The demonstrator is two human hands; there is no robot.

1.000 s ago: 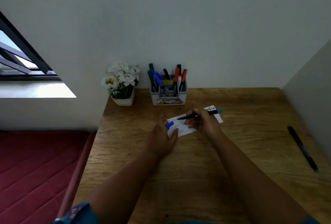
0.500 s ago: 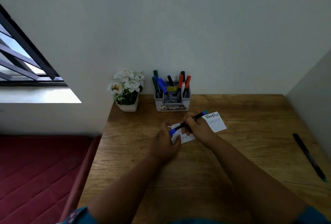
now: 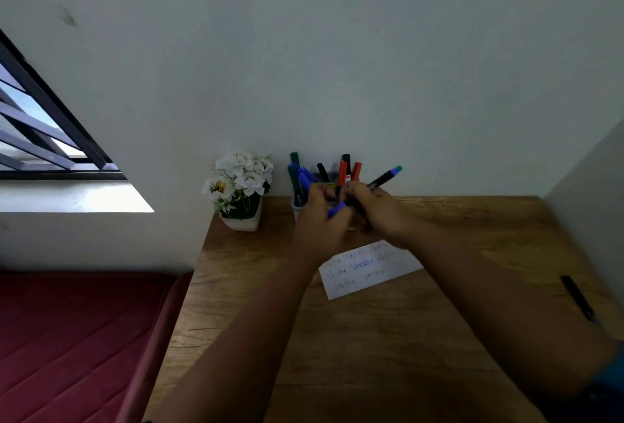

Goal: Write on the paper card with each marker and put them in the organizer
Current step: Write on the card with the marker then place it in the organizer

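- Maroon quilted mattress (image 3: 77,348) low at far left, under a barred window (image 3: 40,132) with a lit sill.
- White pot of white flowers (image 3: 240,190) at the back left corner of the wooden desk (image 3: 388,355), just beside the organizer.
- Grey organizer (image 3: 297,209) against the wall, mostly hidden behind the hands; green, blue, black and red markers (image 3: 343,171) standing in it.
- Left hand (image 3: 319,220) now raised off the desk in front of the organizer, fingers curled round a blue cap (image 3: 337,210); half a second ago low over the card with the cap at the marker's tip.
- Right hand (image 3: 378,209) touching the left, gripping the black-barrelled marker (image 3: 383,180), its blue-green tail end tilted up to the right toward the wall; earlier the same marker held low over the card.
- Whether the cap is fully seated on the marker: cannot tell, joint hidden between the fingers.
- White paper card (image 3: 368,270) flat on the desk, near side of the hands, partly under the right forearm, now uncovered enough to show rows of the same handwritten word in several colours; earlier mostly hidden beneath the hands.
- Black marker (image 3: 578,297) lying alone on the desk at far right, well apart from the card, in the same spot as before.
- View tipped up since the earlier frame, more wall showing.
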